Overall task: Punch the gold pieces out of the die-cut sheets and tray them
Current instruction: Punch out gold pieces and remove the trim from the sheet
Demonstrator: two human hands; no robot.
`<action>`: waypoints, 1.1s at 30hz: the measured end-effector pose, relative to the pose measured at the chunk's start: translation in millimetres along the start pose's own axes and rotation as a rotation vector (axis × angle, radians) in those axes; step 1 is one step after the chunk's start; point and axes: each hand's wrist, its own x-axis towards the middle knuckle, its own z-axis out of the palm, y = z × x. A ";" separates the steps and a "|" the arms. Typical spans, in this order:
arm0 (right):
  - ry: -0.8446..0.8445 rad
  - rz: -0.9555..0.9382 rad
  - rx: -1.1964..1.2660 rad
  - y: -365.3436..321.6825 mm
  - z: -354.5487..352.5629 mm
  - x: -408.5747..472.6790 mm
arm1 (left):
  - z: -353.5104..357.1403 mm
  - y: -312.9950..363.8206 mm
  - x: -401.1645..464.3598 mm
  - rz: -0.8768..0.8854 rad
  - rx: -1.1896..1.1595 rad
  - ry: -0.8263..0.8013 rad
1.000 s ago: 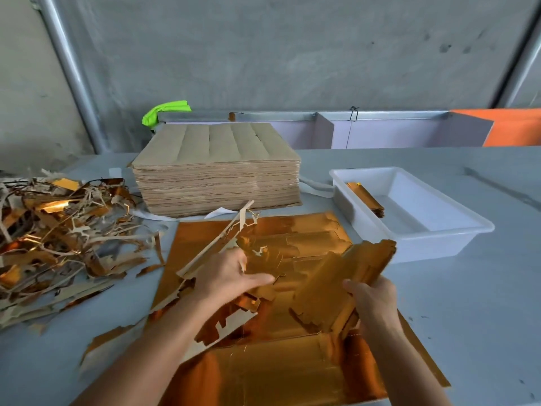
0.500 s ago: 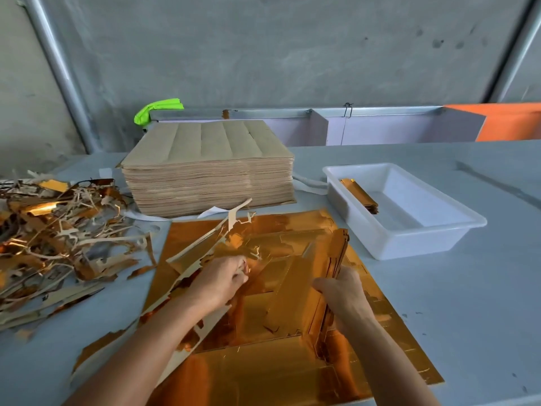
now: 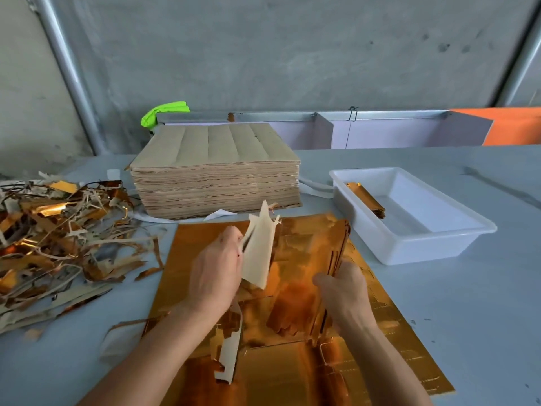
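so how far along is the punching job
Done: a few gold pieces lie in the white tray; the scrap pile is big. In hand: left hand grips scrap, right hand holds punched pieces. Left: the tall sheet stack.

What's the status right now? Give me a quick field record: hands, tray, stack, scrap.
left hand: grips a waste strip, lifted off the gold sheet
right hand: holds a bundle of gold pieces on edge on the sheet
tray: right of sheet, a few gold pieces inside
stack: tall, behind the sheet
scrap pile: left on table
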 end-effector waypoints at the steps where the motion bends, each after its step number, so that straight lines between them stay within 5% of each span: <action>1: 0.002 -0.041 0.004 -1.4 -1.7 -2.5 | 1.9 1.5 -2.5 0.075 0.115 0.049; 7: -0.051 -0.055 -0.073 -7.8 2.7 0.2 | 11.9 12.5 1.2 -0.069 -0.173 0.196; 10: -0.043 0.031 -0.038 -4.1 5.6 9.0 | 16.5 17.8 -3.2 0.065 -0.303 0.157; 14: -0.028 0.118 0.009 -2.8 10.6 17.0 | 21.6 20.8 -10.0 0.077 -0.485 -0.012; 18: -0.160 0.216 0.256 -5.7 14.0 16.2 | 21.7 27.8 -13.6 -0.106 -0.775 -0.355; 24: -0.180 0.071 0.436 -1.5 12.7 -0.5 | 22.7 34.3 -9.6 -0.299 -0.956 -0.367; 27: -0.115 0.179 0.416 -0.2 12.4 2.3 | 22.5 34.3 -9.0 -0.277 -0.880 -0.328; 33: -0.074 0.279 0.087 5.7 -14.1 16.8 | 16.6 -3.3 2.7 -0.171 -0.185 -0.086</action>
